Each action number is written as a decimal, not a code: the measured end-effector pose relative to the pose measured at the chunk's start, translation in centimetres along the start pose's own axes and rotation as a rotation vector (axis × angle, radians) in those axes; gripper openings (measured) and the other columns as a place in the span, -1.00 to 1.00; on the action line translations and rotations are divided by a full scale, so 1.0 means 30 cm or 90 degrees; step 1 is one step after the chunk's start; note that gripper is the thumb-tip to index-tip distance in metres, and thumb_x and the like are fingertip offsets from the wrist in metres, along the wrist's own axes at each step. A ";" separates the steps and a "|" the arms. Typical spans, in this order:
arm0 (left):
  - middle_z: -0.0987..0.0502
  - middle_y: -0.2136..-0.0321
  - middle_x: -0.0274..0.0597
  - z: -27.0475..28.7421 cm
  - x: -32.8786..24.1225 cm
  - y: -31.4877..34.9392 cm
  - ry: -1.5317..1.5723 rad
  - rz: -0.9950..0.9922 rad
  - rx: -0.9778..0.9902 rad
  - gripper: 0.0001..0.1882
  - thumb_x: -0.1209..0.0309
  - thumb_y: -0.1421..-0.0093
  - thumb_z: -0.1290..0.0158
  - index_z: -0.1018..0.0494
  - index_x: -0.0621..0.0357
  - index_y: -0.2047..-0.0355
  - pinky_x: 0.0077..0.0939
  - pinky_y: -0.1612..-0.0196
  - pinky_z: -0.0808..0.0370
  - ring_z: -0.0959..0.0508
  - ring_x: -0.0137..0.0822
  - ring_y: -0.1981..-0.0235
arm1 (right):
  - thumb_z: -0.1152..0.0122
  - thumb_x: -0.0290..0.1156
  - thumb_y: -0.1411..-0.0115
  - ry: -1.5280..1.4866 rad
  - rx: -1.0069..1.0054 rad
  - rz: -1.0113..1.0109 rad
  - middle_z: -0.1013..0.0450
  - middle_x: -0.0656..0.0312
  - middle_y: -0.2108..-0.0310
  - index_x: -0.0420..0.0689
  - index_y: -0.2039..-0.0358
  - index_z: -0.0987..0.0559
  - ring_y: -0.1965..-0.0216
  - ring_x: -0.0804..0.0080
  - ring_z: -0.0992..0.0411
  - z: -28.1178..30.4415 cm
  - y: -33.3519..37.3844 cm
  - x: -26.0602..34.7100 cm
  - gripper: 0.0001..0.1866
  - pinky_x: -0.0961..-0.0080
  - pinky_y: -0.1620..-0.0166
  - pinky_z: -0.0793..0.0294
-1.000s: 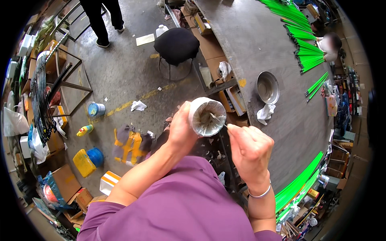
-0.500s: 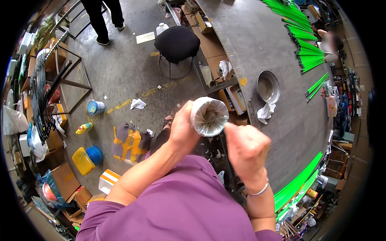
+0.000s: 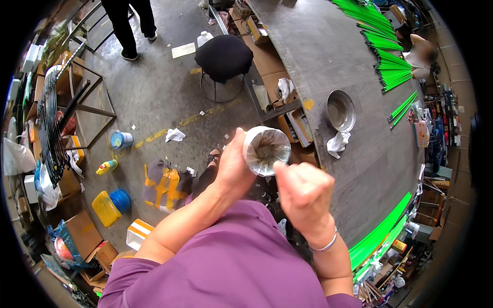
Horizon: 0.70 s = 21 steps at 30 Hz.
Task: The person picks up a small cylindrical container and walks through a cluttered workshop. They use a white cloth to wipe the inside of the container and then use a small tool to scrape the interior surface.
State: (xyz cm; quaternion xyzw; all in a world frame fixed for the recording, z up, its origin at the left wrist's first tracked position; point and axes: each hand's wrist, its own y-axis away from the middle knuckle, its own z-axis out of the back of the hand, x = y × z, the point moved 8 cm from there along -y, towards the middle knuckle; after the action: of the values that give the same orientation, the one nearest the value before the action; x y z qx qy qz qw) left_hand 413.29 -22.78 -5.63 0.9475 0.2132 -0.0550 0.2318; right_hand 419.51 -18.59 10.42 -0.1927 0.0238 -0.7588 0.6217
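My left hand (image 3: 233, 167) is wrapped round a white cup-shaped container (image 3: 250, 141), held in front of my body with its mouth facing up. A clear, wrinkled film appears to line the inside, and a dull grey-brown patch shows at the bottom. At the container's right rim is my right hand (image 3: 306, 192), its fingers curled closed and slightly blurred. Whatever it may be pinching is too small or hidden to make out. A metal bracelet (image 3: 326, 244) circles the right wrist.
On the grey table (image 3: 375, 149) to the right are a metal bowl (image 3: 341, 110), a crumpled white cloth (image 3: 338, 145) and bundles of green rods (image 3: 394, 74). A black stool (image 3: 223, 59) stands ahead. One person (image 3: 123, 23) stands far left; another (image 3: 422, 56) is across the table.
My right hand has shifted left, bringing its fingertips over the near right rim of the container. My left hand and the container stay nearly in place.
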 end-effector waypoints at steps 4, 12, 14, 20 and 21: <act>-0.54 0.21 -0.07 -0.028 -0.015 0.004 -0.007 0.002 0.018 -0.57 0.23 -0.37 0.36 -0.42 0.30 0.13 -0.31 0.03 -0.47 -0.55 -0.25 0.18 | -0.19 -0.59 0.03 -0.018 -0.016 -0.044 -0.27 0.24 0.73 -0.15 0.52 -0.49 0.68 0.31 -0.30 0.032 0.004 -0.050 -0.93 0.41 0.60 -0.27; -0.54 0.18 -0.02 -0.035 -0.005 -0.002 -0.005 0.043 0.022 -0.46 0.12 -0.41 0.44 -0.39 0.33 0.10 -0.28 -0.02 -0.44 -0.54 -0.17 0.13 | -0.26 -0.62 0.01 -0.016 -0.013 -0.057 -0.25 0.18 0.75 -0.19 0.55 -0.51 0.68 0.24 -0.29 0.042 -0.004 -0.046 -0.91 0.37 0.60 -0.24; -0.53 0.17 -0.01 -0.014 -0.003 -0.008 0.002 0.030 0.020 -0.46 0.13 -0.42 0.45 -0.39 0.34 0.10 -0.26 -0.04 -0.43 -0.54 -0.16 0.12 | -0.27 -0.60 0.01 -0.029 0.032 -0.009 -0.23 0.19 0.76 -0.19 0.51 -0.54 0.68 0.24 -0.28 -0.001 -0.003 0.008 -0.93 0.40 0.60 -0.26; -0.52 0.16 0.02 -0.015 0.000 -0.015 0.023 0.023 0.034 -0.51 0.19 -0.41 0.42 -0.38 0.37 0.09 -0.26 -0.04 -0.44 -0.54 -0.18 0.12 | -0.27 -0.62 0.05 -0.025 0.007 -0.060 -0.34 0.16 0.71 -0.22 0.48 -0.55 0.66 0.22 -0.33 0.025 -0.013 -0.036 -0.91 0.37 0.58 -0.28; -0.52 0.16 0.02 -0.015 -0.004 -0.017 0.014 0.015 0.046 -0.51 0.19 -0.41 0.42 -0.38 0.38 0.09 -0.26 -0.03 -0.44 -0.54 -0.18 0.12 | -0.27 -0.62 0.05 -0.020 0.036 -0.027 -0.32 0.16 0.72 -0.22 0.48 -0.54 0.68 0.23 -0.32 -0.001 -0.004 -0.008 -0.91 0.38 0.59 -0.26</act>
State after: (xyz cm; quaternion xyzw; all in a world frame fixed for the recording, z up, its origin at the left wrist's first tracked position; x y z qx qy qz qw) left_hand 412.95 -22.21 -5.43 0.9582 0.2025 -0.0495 0.1960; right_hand 419.42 -18.34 10.35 -0.1874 -0.0113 -0.7690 0.6111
